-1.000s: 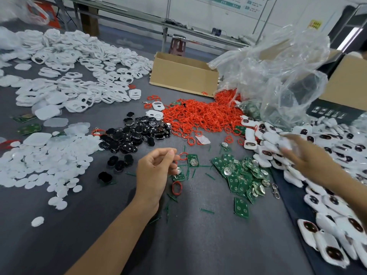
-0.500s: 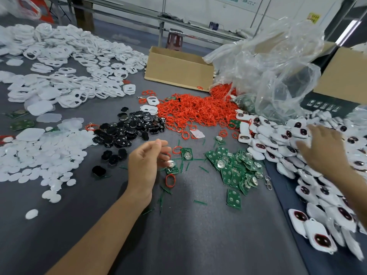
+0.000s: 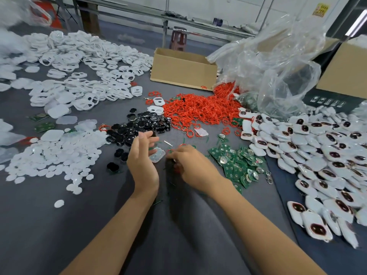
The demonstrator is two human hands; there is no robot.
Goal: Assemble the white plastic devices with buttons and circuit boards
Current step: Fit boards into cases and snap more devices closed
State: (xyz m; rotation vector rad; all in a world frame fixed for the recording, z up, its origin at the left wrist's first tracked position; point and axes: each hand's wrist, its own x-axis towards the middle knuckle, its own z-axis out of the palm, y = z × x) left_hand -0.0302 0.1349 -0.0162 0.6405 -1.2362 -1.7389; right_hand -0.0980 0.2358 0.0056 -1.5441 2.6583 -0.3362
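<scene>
Both hands close together near the middle of the grey surface [image 3: 99,225]. Left hand [image 3: 142,161] on edge, thumb uppermost, fingers [image 3: 154,135] loosely straight and slightly spread, curled round nothing visible. Just to its right, on the palm side, a translucent white shell [image 3: 157,154], tilted; held or merely lying there, impossible to tell. Right hand [image 3: 193,165] knuckles up, fingers bent down and bunched over something small, dark and red at their tips; too blurred to tell whether pinching or only touching. Just beyond the hands, a small metal pin [image 3: 168,143] flat on the surface. Further back, a heap of black buttons [image 3: 139,126], and beside it to the right a big tangle of red rings [image 3: 198,112] reaching up to a crumpled clear plastic bag [image 3: 278,62]. Right of the right hand, a loose pile of green circuit boards [image 3: 236,161], several with round silver cells. Along the right edge, a wide spread of white devices [image 3: 317,147], most with dark oval buttons facing up. To the left, a drift of small white discs [image 3: 55,155]; behind that, a large scatter of white frames [image 3: 79,76] with cut-out openings. At the back, an open cardboard box [image 3: 182,70] on the surface, and a second cardboard box [image 3: 345,66] behind the bag at far right
</scene>
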